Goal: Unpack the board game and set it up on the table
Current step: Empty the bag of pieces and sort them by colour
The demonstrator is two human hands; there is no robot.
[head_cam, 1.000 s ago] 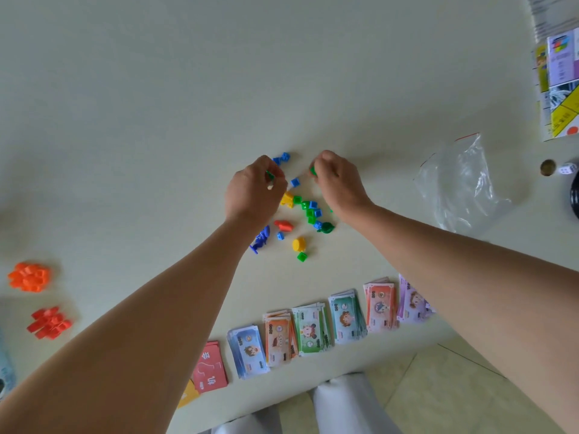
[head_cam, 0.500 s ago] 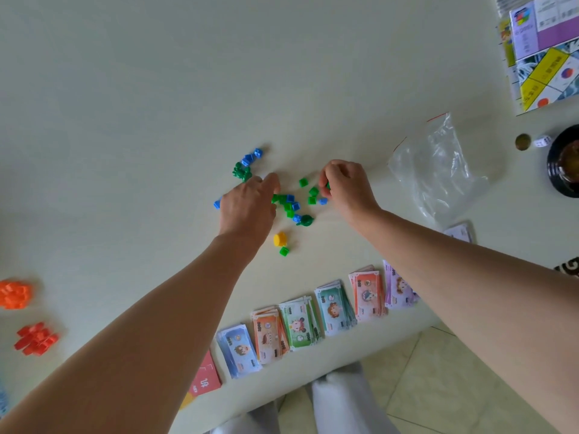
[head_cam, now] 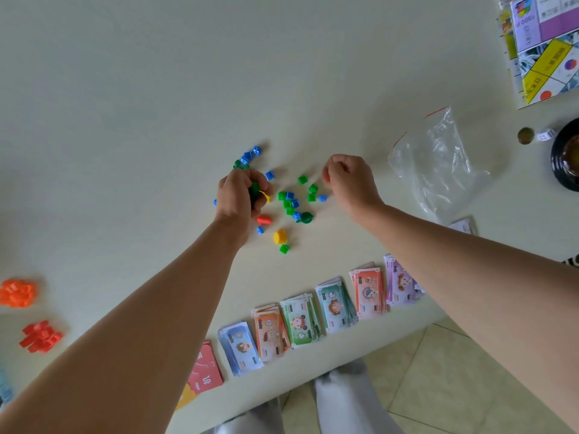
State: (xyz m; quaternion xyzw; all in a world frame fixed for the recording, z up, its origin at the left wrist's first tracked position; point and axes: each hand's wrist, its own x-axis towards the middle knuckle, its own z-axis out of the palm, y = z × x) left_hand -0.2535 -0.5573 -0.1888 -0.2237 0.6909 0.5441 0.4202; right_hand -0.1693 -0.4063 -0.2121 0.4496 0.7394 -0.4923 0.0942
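Observation:
Small green and blue plastic houses (head_cam: 293, 202) lie scattered on the pale table (head_cam: 125, 120), with a second little cluster of blue houses (head_cam: 250, 155) further back. My left hand (head_cam: 239, 195) grips a few green pieces, and a yellow piece (head_cam: 265, 195) shows at its fingers. My right hand (head_cam: 347, 180) hovers right of the scatter with its fingers curled; nothing shows between them. A red pawn (head_cam: 263, 219), a yellow pawn (head_cam: 279, 237) and a green pawn (head_cam: 305, 217) lie among the houses.
Stacks of play money (head_cam: 332, 303) line the table's front edge, beside a red card (head_cam: 205, 369). An empty clear bag (head_cam: 438, 170) lies right. The game board (head_cam: 545, 48), a die (head_cam: 545, 135) and a black bowl (head_cam: 567, 161) are far right. Orange pieces (head_cam: 17, 292) and red pieces (head_cam: 40, 336) sit left.
My left hand has curled round green pieces beside the scatter. My right hand has lifted off the houses and drawn back to the right.

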